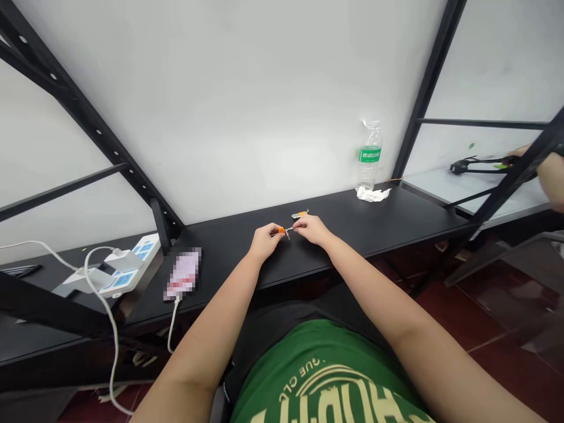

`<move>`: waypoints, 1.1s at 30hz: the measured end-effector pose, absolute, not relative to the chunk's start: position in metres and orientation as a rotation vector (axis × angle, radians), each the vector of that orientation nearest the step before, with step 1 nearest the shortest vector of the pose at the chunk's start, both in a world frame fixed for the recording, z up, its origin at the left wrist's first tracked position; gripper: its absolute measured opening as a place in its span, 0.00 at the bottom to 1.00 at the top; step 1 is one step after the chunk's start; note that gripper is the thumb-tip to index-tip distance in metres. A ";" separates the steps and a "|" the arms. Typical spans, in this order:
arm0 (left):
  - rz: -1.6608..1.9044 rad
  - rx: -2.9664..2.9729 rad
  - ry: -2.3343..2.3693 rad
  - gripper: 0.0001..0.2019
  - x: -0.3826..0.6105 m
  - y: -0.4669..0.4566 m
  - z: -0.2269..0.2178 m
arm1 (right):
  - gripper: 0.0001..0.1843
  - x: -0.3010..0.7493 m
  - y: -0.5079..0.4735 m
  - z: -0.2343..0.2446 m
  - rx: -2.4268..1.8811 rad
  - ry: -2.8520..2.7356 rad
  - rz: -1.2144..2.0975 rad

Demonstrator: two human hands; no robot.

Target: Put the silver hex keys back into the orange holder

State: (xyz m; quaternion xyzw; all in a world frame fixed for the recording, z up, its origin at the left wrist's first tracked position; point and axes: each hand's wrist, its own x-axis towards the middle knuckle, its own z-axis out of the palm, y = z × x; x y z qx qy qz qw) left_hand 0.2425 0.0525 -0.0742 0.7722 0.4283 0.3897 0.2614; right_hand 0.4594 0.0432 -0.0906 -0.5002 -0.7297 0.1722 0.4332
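Note:
Above the black desktop (229, 235), my left hand (264, 242) is closed, pinching the orange end of a small orange-and-metal tool (282, 230). The fingertips of my right hand (312, 229) are closed on its thin metal part from the other side. A short metal piece hangs down between the two hands; the tool's exact kind is too small to make out. Just behind my right hand, a second orange-and-silver piece (300, 215) lies on the desktop, partly hidden by my fingers.
A clear plastic bottle (369, 167) with a green label stands against the wall beside a crumpled tissue (372, 194). On the left lie a blurred-out phone (183, 274) on a white cable and a power strip (136, 264). At right, another person's arm (550, 179) reaches past the black frame.

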 end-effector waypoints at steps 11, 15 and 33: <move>0.998 2.167 1.136 0.04 0.243 0.055 -0.077 | 0.07 0.443 0.039 -0.088 -1.126 -1.928 0.376; 1.005 2.182 1.154 0.04 0.243 0.055 -0.077 | 0.10 0.433 0.034 -0.087 -1.093 -1.927 0.367; 1.040 2.171 1.174 0.03 0.241 0.055 -0.076 | 0.14 0.433 0.026 -0.087 -1.154 -2.037 0.233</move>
